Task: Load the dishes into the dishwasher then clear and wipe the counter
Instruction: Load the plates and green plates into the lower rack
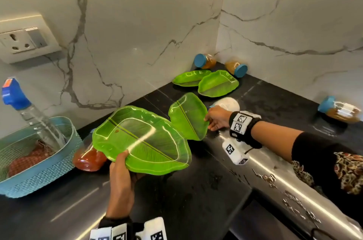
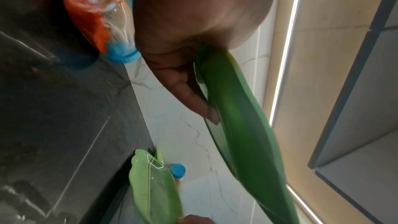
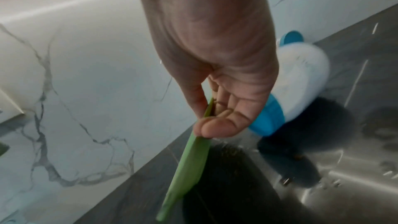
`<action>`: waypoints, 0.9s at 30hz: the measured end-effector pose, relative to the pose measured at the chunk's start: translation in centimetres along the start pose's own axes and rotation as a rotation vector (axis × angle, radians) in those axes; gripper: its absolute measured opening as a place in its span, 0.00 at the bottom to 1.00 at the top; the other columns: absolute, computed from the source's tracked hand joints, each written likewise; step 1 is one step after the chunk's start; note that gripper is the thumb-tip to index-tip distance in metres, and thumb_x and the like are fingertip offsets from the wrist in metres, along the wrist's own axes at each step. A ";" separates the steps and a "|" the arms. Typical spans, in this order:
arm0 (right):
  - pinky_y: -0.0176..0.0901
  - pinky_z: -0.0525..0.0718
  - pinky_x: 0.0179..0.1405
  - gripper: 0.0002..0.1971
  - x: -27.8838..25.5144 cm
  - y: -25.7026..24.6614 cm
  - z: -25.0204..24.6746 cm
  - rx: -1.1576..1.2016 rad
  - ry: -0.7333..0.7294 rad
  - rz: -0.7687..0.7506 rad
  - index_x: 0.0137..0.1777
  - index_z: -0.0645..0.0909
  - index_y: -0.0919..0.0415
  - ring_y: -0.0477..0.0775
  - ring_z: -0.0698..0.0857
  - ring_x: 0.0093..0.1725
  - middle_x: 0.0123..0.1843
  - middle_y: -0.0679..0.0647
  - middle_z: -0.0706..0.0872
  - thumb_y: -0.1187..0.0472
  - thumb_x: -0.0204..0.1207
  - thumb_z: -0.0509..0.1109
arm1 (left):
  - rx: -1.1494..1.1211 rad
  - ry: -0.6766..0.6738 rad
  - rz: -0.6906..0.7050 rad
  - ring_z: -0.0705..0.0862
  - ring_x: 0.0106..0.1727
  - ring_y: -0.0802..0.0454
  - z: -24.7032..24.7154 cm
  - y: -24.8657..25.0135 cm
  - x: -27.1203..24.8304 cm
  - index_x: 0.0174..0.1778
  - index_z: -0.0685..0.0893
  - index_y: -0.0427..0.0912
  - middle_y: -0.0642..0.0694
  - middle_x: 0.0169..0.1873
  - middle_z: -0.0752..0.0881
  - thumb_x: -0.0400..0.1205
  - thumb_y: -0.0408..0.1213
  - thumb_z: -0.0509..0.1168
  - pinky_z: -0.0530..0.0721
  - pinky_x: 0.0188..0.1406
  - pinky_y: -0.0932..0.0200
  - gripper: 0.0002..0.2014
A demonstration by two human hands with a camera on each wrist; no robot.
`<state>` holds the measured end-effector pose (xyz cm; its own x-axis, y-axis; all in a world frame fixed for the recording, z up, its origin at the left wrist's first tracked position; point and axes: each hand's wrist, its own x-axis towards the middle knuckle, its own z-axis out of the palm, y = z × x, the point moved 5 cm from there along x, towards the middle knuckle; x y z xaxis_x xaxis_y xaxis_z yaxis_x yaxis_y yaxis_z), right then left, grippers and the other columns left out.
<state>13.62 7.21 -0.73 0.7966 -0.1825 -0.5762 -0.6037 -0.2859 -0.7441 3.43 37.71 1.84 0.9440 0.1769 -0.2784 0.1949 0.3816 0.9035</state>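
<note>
Over a black stone counter [image 1: 196,200], the left hand [image 1: 119,177] grips a large green leaf-shaped plastic plate [image 1: 143,139] by its near rim, lifted and tilted. The right hand [image 1: 217,119] pinches the edge of a smaller green leaf-shaped plate [image 1: 187,116] just beside it. Two more green leaf plates [image 1: 217,83] lie near the marble corner.

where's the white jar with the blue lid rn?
Head view: the white jar lies on its side on the dark counter, just behind the right hand, in front of the two green plates in the corner.
</note>
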 end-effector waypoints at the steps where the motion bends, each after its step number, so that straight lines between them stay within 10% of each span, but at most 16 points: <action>1: 0.31 0.76 0.11 0.09 -0.9 0.2 -1.1 0.018 0.024 -0.038 0.37 0.69 0.65 0.47 0.76 0.10 0.15 0.57 0.76 0.72 0.79 0.59 | 0.029 -0.023 0.000 0.86 0.30 0.57 0.8 -0.3 -0.2 0.43 0.80 0.46 0.54 0.26 0.88 0.85 0.36 0.54 0.83 0.20 0.63 0.10; 13: 0.38 0.83 0.25 0.07 -23.7 17.7 -16.9 0.201 0.463 -0.329 0.46 0.75 0.60 0.50 0.82 0.33 0.38 0.55 0.81 0.72 0.77 0.65 | 0.434 -0.559 -0.106 0.86 0.49 0.37 13.6 -8.5 -9.9 0.58 0.80 0.34 0.31 0.52 0.85 0.78 0.33 0.64 0.83 0.54 0.39 0.13; 23: 0.39 0.87 0.27 0.22 -54.1 50.7 -17.2 0.678 1.023 -0.107 0.54 0.76 0.54 0.39 0.87 0.34 0.36 0.42 0.89 0.83 0.73 0.62 | 0.750 -1.243 -0.175 0.86 0.28 0.63 22.1 -22.9 -34.7 0.45 0.82 0.40 0.57 0.25 0.88 0.75 0.32 0.65 0.85 0.32 0.65 0.04; 27: 0.30 0.82 0.25 0.22 -63.7 60.8 -11.9 0.791 1.238 0.076 0.46 0.77 0.54 0.35 0.84 0.28 0.29 0.38 0.87 0.85 0.70 0.60 | 0.907 -1.564 -0.169 0.85 0.33 0.58 22.3 -27.8 -45.8 0.42 0.82 0.45 0.59 0.26 0.88 0.77 0.32 0.64 0.85 0.40 0.58 0.04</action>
<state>-73.44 -9.72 -5.23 0.0332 -0.9612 -0.2738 -0.1783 0.2639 -0.9479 -39.28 -1.21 -3.30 0.1490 -0.9322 -0.3297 -0.1317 -0.3492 0.9277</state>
